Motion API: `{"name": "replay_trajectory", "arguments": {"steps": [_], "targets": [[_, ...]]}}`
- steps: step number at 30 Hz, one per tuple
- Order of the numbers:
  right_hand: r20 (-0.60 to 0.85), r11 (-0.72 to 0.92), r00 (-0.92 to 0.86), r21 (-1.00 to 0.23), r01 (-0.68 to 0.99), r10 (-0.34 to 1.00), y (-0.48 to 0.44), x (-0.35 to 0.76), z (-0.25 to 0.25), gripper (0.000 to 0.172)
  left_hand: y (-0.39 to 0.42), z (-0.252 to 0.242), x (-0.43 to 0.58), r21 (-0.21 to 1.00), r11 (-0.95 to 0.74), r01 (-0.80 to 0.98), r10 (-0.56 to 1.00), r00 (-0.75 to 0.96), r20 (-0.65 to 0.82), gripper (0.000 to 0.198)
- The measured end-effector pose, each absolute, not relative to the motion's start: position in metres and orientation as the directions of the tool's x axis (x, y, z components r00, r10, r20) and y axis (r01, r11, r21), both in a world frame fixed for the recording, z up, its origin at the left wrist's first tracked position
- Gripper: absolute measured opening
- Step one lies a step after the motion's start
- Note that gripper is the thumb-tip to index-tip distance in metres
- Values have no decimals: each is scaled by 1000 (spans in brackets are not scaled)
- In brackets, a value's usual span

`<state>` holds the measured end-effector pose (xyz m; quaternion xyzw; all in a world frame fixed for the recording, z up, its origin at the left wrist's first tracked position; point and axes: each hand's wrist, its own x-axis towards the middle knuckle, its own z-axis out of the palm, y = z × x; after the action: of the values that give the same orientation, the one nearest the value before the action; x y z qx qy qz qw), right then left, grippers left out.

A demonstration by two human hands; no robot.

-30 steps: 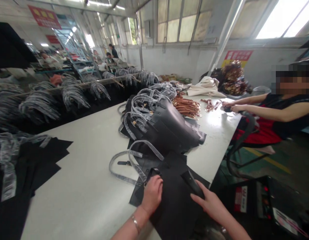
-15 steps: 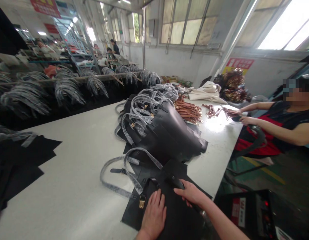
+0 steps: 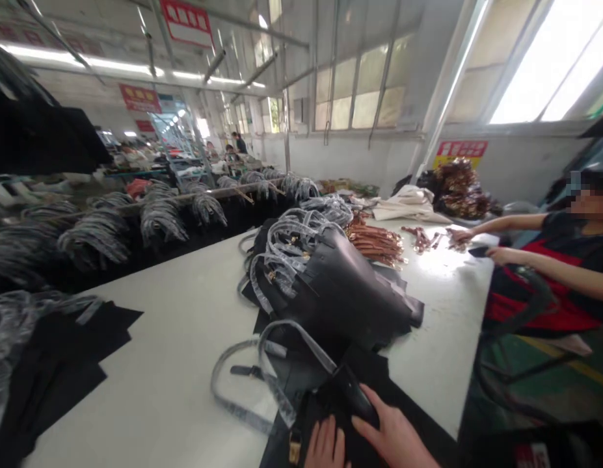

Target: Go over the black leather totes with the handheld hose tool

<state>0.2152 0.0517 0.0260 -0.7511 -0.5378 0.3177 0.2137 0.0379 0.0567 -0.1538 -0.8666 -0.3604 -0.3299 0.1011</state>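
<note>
My left hand (image 3: pixel 326 445) lies with fingers stretched out on a black leather bag piece (image 3: pixel 396 390), at the bottom of the view. Just left of its fingertips is a gold buckle (image 3: pixel 294 448). Close beside it, my right hand (image 3: pixel 393 432) is wrapped round a black handheld tool (image 3: pixel 354 393), whose front end rests on or just above the leather near the strap; its exact kind is unclear. Clear-plastic-wrapped bag handles (image 3: pixel 242 409) loop out to the left over the white table (image 3: pixel 184 364). The lower parts of both hands are cut off by the frame.
A pile of black bag pieces (image 3: pixel 350 286) with wrapped handles lies ahead. Behind are brown straps (image 3: pixel 376 240) and pale cloth (image 3: pixel 408 203). More black pieces (image 3: pixel 71 364) lie at left, and bags hang on a rail (image 3: pixel 184 195). A co-worker (image 3: pixel 549 260) sits at right handling brown straps.
The view has tilted up, so the table and hands sit lower in the picture. My right hand and the tool have come closer to my left hand, the tool's front end pointing toward the handle strap.
</note>
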Motion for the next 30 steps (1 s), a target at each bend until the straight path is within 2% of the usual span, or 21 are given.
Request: {"name": "replay_trajectory", "arguments": {"steps": [2, 3, 8, 15, 19, 23, 30], "targets": [[-270, -329, 195, -656, 680, 943, 38, 220, 37, 52, 35, -125, 38, 186, -656, 731, 714, 522, 467, 48], [-315, -351, 183, -638, 685, 931, 33, 222, 42, 51, 25, -112, 39, 220, -645, 732, 741, 528, 416, 49], [-507, -430, 92, -606, 669, 857, 18, 225, 50, 48, -2, -94, 37, 288, -665, 690, 745, 582, 327, 42], [-566, -412, 3, -597, 688, 825, 32, 199, 38, 44, -6, -107, 34, 242, -742, 626, 669, 662, 338, 38], [-580, -402, -8, -576, 712, 815, 48, 192, 39, 48, -6, -106, 32, 251, -753, 609, 657, 667, 353, 41], [-608, -382, -40, -548, 744, 793, 42, 195, 47, 42, -6, -104, 28, 286, -764, 578, 645, 680, 349, 38], [-566, -310, -31, -497, 810, 824, 50, 176, 36, 54, -8, -103, 28, 346, -809, 475, 586, 697, 412, 30]]}}
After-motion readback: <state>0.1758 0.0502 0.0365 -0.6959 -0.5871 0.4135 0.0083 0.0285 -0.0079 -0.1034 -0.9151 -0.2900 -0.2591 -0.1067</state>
